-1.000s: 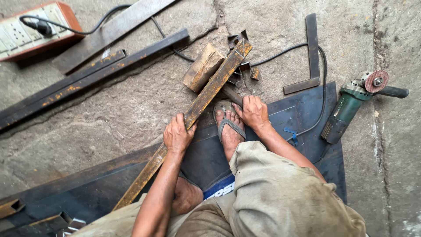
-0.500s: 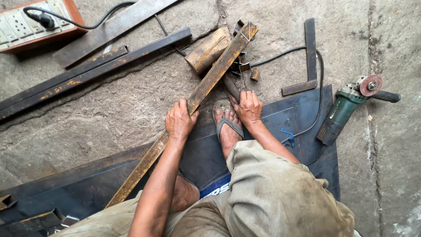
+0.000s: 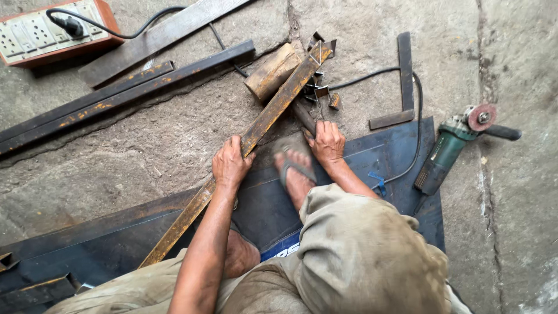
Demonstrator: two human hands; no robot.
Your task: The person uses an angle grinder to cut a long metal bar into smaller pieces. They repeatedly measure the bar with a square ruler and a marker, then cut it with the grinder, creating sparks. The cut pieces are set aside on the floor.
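My left hand (image 3: 231, 164) grips a long rusty square steel tube (image 3: 273, 110) about midway along. The tube runs diagonally from my left knee up to a wooden block (image 3: 272, 71), and its far end rests on that block. My right hand (image 3: 328, 142) is down on the floor just right of my sandalled foot (image 3: 295, 171). Its fingers curl over the near end of a dark handle (image 3: 302, 116) that lies under the tube. Small cut metal scraps (image 3: 322, 93) lie beside the tube's far end.
A green angle grinder (image 3: 447, 148) lies at the right, its black cord (image 3: 415, 116) looping past a steel try square (image 3: 404, 75). Dark steel tubes (image 3: 128, 93) and a flat bar (image 3: 163, 35) lie at the upper left, by an orange socket board (image 3: 40, 35). A dark blue sheet (image 3: 401, 192) is underfoot.
The tube's far end has slid a little further over the wooden block, with my left hand still on it. My right hand has stayed beside the foot.
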